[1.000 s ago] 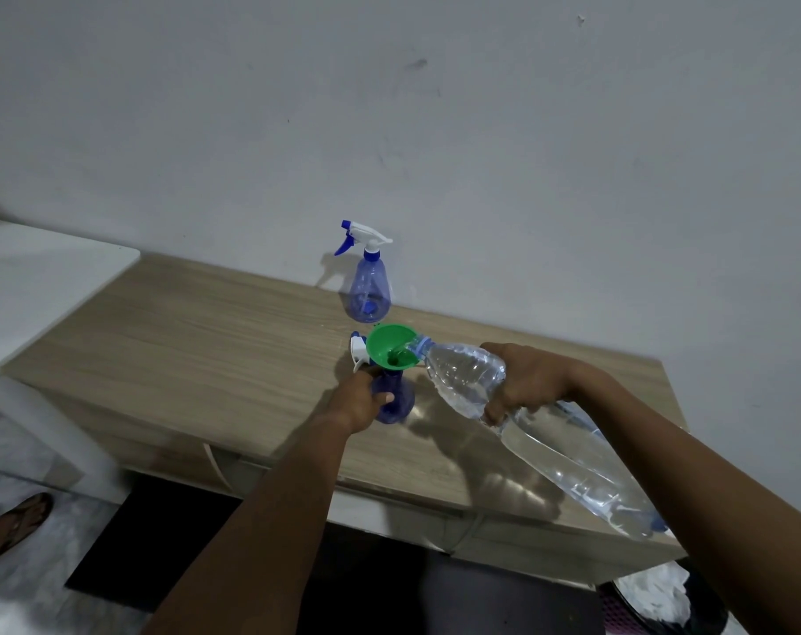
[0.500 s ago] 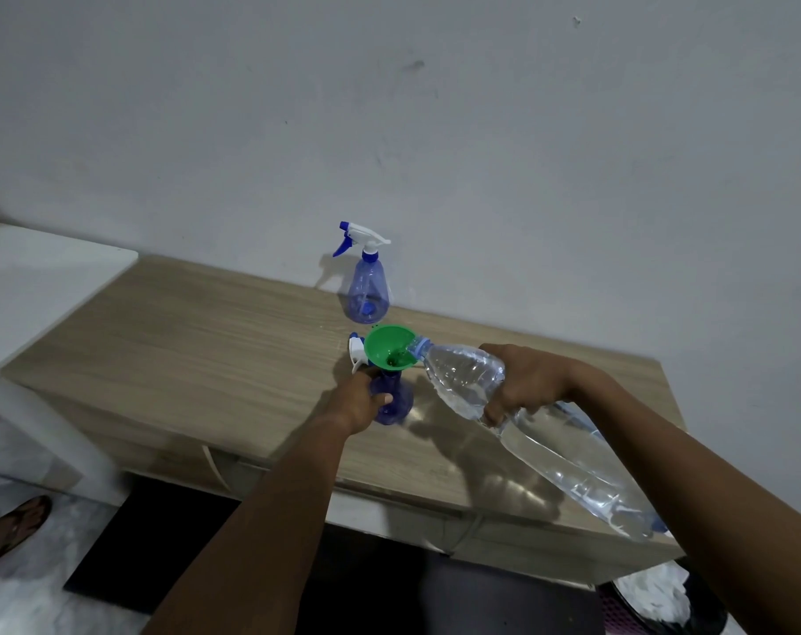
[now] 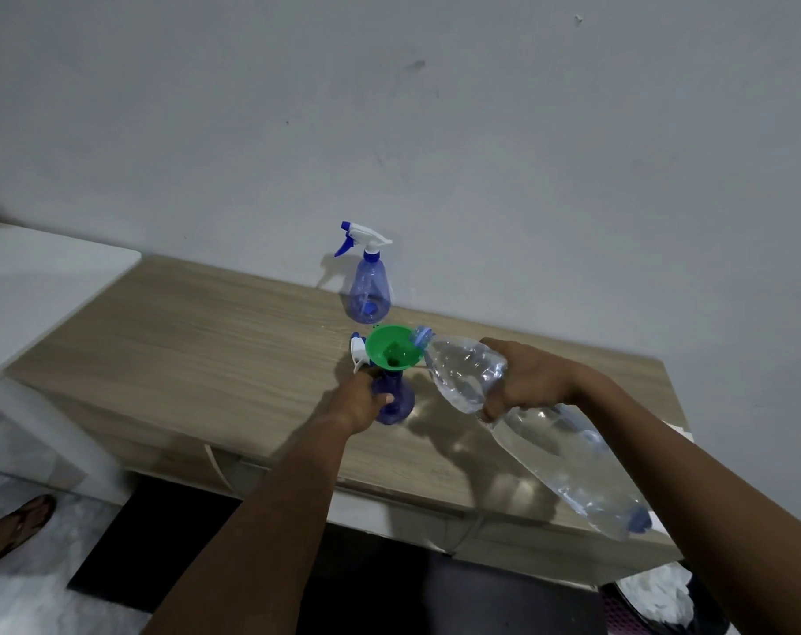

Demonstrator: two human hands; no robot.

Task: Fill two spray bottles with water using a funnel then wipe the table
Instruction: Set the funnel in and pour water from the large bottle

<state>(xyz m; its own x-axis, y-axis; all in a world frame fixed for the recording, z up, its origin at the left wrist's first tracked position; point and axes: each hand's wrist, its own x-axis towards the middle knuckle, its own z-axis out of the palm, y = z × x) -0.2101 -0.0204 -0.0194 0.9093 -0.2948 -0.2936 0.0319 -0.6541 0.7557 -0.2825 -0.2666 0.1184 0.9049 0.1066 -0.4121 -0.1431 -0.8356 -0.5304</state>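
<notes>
Above counter (image 3: 206,359), water bottle (image 3: 563,465) slanted in right hand's (image 3: 527,380) grip, mouth aimed left into funnel (image 3: 387,348); left hand (image 3: 355,403) gripping spray bottle (image 3: 401,401).

No text, label, brand, number or sign can be read. The clear plastic water bottle (image 3: 563,460) at centre right, the blue translucent spray bottle with a white trigger head (image 3: 369,291) in the middle of the frame, the second blue spray bottle (image 3: 401,400) below it and the green plastic funnel (image 3: 388,346) show only plain surfaces.
</notes>
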